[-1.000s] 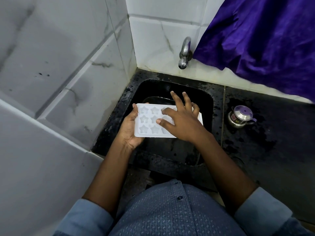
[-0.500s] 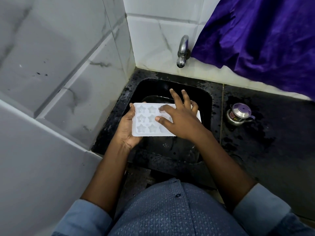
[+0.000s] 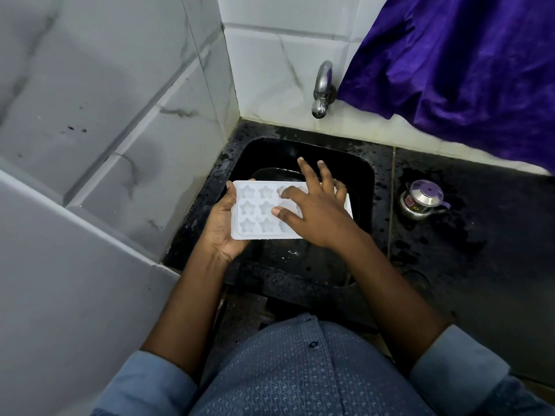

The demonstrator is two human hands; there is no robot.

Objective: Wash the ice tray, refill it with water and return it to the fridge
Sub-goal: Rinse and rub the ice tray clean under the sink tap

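Our left hand (image 3: 223,232) grips the ice tray (image 3: 255,211) by its end, thumb on top; our right hand (image 3: 318,214) rests spread fingers on its star hollows.

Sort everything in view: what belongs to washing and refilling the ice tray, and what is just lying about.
In the job: ice tray, gripped at its edge by the left hand, with the right hand spread on top; tap; sink.
Lying about: small steel pot with a purple lid; purple cloth.
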